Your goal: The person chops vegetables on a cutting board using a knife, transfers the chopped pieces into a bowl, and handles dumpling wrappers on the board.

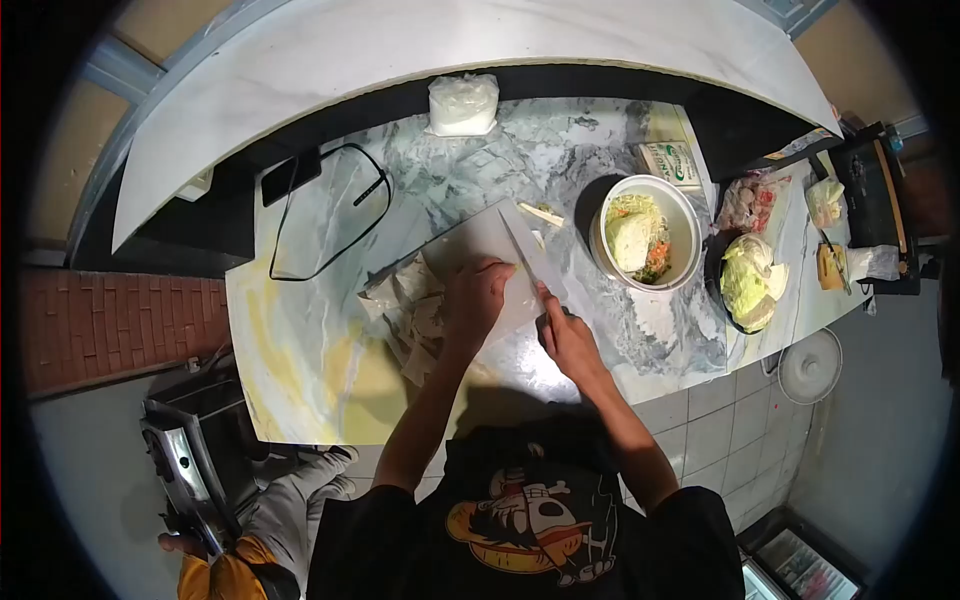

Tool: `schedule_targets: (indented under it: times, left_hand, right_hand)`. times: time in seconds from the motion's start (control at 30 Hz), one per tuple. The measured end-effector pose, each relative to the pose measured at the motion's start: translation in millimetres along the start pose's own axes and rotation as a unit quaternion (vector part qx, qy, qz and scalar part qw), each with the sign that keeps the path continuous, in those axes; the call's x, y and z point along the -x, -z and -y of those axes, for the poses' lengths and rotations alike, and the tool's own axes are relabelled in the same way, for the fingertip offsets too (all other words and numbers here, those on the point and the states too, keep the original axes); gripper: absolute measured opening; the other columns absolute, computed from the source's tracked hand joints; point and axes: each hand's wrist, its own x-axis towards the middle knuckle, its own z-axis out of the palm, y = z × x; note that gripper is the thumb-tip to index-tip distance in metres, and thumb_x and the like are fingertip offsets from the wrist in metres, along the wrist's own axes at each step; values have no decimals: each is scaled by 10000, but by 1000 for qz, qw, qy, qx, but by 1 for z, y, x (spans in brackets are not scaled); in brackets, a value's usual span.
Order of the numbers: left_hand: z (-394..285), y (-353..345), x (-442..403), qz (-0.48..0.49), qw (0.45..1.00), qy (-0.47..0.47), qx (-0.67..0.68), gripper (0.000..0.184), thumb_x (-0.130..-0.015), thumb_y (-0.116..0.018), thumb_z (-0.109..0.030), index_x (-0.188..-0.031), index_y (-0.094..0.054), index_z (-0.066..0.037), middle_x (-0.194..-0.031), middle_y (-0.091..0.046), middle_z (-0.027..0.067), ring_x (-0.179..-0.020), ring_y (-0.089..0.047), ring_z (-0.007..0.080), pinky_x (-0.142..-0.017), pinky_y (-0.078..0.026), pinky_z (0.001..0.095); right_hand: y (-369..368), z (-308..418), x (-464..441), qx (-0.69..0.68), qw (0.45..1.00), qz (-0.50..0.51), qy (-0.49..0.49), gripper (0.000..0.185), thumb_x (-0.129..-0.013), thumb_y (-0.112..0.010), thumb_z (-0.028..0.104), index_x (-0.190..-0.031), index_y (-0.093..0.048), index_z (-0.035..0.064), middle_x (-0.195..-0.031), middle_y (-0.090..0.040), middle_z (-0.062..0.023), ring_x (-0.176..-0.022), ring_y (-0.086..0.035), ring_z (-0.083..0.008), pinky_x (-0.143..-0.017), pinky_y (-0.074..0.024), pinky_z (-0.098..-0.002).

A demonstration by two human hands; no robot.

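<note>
My right hand (pixel 570 342) is wrapped round the handle of a knife (pixel 523 246), whose broad blade points away from me along the right side of a pale cutting board (pixel 465 238). My left hand (pixel 474 302) is closed over the middle of the board, beside the blade. Its curled fingers hide what lies under them. Left of that hand, a loose heap of thin, whitish flat pieces (pixel 405 296) covers the board's near-left part and spills onto the marbled counter (pixel 310 350).
Right of the board stands a white bowl (pixel 603 250) of shredded vegetables. Beyond are a cabbage (pixel 748 285), a carton (pixel 668 163) and bagged food (pixel 750 203). A bag of white powder (pixel 464 106) sits behind; a phone (pixel 291 178) and black strap (pixel 325 262) lie left. Another person (pixel 270 530) is lower left.
</note>
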Motion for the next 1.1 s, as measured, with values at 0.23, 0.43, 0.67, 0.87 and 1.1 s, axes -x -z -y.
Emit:
schedule_targets:
  times: [0.23,0.43,0.67,0.87,1.1]
  left_hand:
    - [6,0,8,-11,1000,10,1,75,-835,-668,-126,-865,-738,-127,-879,-693,-9,-832,-641,208,-805,-424,365]
    - [2,-2,3,-5,1000,12,5,76,-854,-672,-160,-881,-738,-134,-886,-695,-19,-837,-641,202,-807,-419,366]
    - [2,-1,2,0,1000,10,12,83,-864,-662,-167,-886,-732,-127,-882,-693,-14,-841,-639,213,-807,-422,362]
    - [-3,4,0,2,1000,-3,17,87,-833,-653,-111,-880,-727,-109,-873,-690,9,-836,-641,227,-778,-431,361]
    - [0,-1,2,-6,1000,2,12,92,-835,-647,-110,-880,-728,-108,-876,-691,4,-811,-643,233,-770,-427,368]
  right_hand:
    - [-5,8,5,18,1000,-6,22,703,-860,-550,51,-1503,-284,151,-759,-612,-249,-675,-607,-429,-638,-481,-509]
    - [0,7,2,23,1000,11,-5,692,-871,-553,61,-1500,-282,159,-774,-617,-252,-683,-609,-435,-640,-479,-521]
    - [3,8,5,10,1000,8,-17,675,-877,-548,74,-1493,-286,159,-786,-621,-256,-691,-610,-438,-644,-474,-531]
    - [9,10,3,53,997,-8,-49,682,-865,-548,64,-1489,-300,181,-832,-626,-252,-697,-606,-445,-659,-486,-522]
    - [8,13,4,23,1000,0,1,700,-854,-552,56,-1496,-292,153,-827,-618,-259,-725,-609,-439,-662,-490,-517]
